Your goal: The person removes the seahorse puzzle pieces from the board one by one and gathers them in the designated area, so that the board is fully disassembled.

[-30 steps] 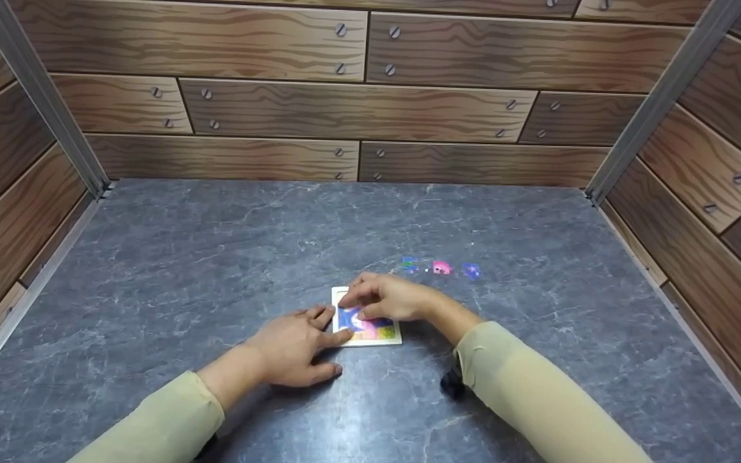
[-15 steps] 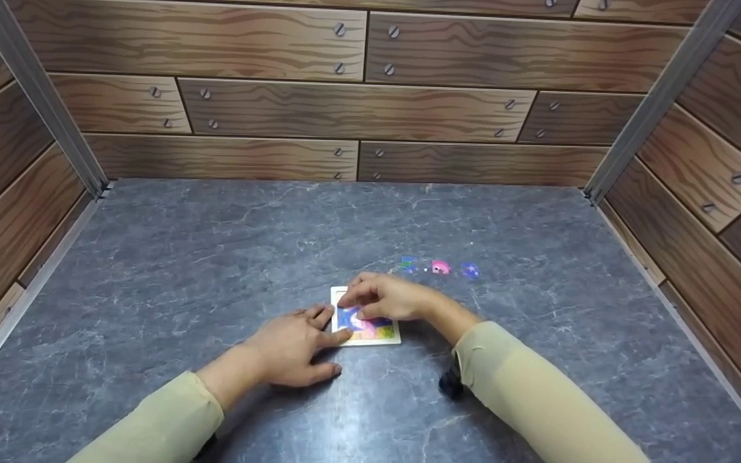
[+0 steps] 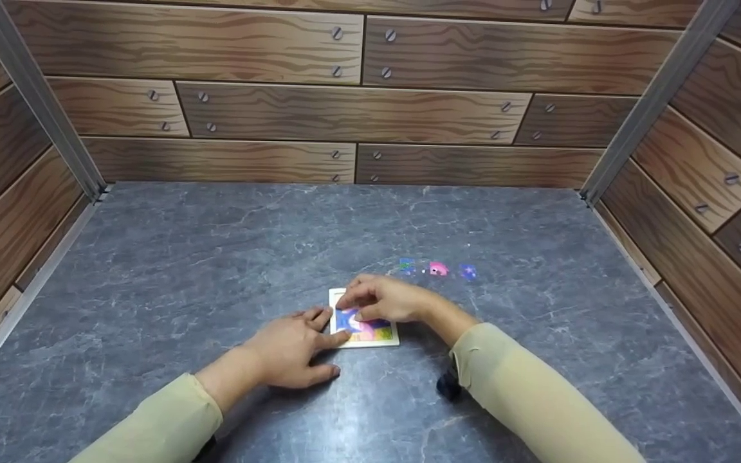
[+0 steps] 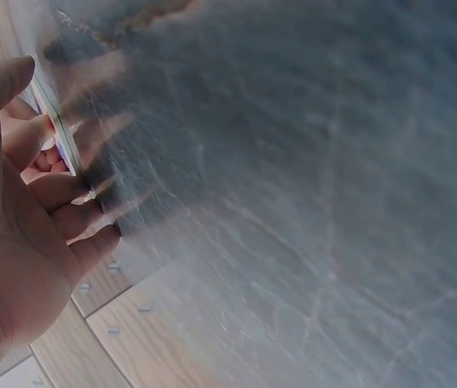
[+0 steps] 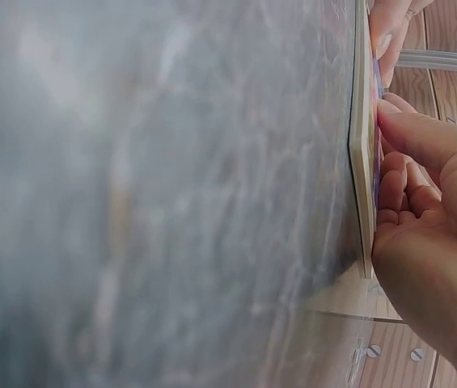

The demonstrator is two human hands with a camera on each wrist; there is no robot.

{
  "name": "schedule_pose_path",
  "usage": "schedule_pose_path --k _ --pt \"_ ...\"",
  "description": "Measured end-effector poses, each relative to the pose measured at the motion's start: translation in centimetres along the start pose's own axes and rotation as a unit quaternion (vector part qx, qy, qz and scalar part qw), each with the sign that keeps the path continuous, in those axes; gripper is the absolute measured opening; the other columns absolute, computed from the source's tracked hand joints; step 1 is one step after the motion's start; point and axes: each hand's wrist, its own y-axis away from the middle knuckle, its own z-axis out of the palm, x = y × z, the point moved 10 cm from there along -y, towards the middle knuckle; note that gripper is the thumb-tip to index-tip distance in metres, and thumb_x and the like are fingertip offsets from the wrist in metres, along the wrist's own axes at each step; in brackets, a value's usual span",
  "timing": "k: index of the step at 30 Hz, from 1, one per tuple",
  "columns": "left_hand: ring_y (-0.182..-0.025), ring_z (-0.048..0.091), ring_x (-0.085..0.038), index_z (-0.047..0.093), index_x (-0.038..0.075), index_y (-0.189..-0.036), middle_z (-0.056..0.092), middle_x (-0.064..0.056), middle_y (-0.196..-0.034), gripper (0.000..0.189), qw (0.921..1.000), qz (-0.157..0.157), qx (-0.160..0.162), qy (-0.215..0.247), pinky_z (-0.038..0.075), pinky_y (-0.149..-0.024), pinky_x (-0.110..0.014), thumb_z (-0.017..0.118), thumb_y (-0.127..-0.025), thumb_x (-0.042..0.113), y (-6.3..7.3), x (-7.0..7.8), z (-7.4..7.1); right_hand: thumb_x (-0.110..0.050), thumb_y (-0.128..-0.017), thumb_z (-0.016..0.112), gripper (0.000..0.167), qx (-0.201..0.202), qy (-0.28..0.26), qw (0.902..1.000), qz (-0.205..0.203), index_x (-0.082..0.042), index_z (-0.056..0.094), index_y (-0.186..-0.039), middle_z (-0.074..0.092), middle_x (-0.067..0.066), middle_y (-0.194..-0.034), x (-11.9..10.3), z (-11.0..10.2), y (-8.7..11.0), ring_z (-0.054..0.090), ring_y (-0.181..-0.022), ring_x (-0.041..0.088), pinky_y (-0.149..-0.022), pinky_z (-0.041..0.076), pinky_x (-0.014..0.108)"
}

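Note:
A small picture puzzle in a white-rimmed tray (image 3: 370,345) lies flat on the table, its printed sea scene showing blue, pink and yellow. My left hand (image 3: 293,350) rests at its left side with fingers extended, the index fingertip on the lower left of the picture. From above, my right hand (image 3: 395,299) bends over the tray, thumb and index finger at a blue puzzle piece (image 3: 347,317) on the upper left. That hand covers the tray's upper right. In the right wrist view the thumb (image 5: 422,133) presses at the picture surface, other fingers curled beneath.
Beyond the right hand lie three loose puzzle pieces in a row: a blue-green one (image 3: 406,265), a pink one (image 3: 438,269) and a blue one with a star (image 3: 467,271). Wood-patterned walls (image 3: 267,116) enclose the grey marbled table (image 3: 216,231).
Both hands and the puzzle tray hold their places; only the head view has shifted slightly.

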Motion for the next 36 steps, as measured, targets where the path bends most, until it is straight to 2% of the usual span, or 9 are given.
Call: schedule_pose_path --k 16,27,36 --pt "-0.150 0.040 -0.045 0.051 0.025 -0.160 0.037 -0.031 -0.162 0.063 1.0000 0.003 0.003 -0.006 0.038 -0.120 -0.055 0.055 -0.105 0.056 0.00 0.09 0.08 -0.003 -0.096 0.073 0.037 -0.001 -0.014 0.9999 0.002 -0.009 0.074 -0.133 0.062 0.007 -0.133 -0.11 0.06 0.08 0.056 -0.125 0.023 -0.113 0.043 0.044" --pt "-0.149 0.042 -0.047 0.053 0.023 -0.159 0.038 -0.033 -0.161 0.062 0.9998 0.010 0.018 -0.009 0.037 -0.120 -0.056 0.057 -0.105 0.054 0.01 0.22 -0.21 -0.002 -0.096 0.073 0.037 0.004 -0.015 0.9999 0.006 -0.011 0.075 -0.132 0.063 0.005 -0.129 -0.08 -0.13 0.02 0.057 -0.122 0.021 -0.110 0.045 0.044" --pt "-0.149 0.041 -0.046 0.053 0.023 -0.159 0.038 -0.033 -0.161 0.062 0.9998 0.012 0.014 -0.001 0.037 -0.120 -0.057 0.057 -0.105 0.053 0.10 0.25 -0.11 -0.009 -0.096 0.075 0.038 0.007 -0.021 0.9997 0.003 -0.013 0.074 -0.134 0.064 0.000 -0.128 -0.03 -0.03 0.26 0.059 -0.120 0.018 -0.109 0.046 0.040"
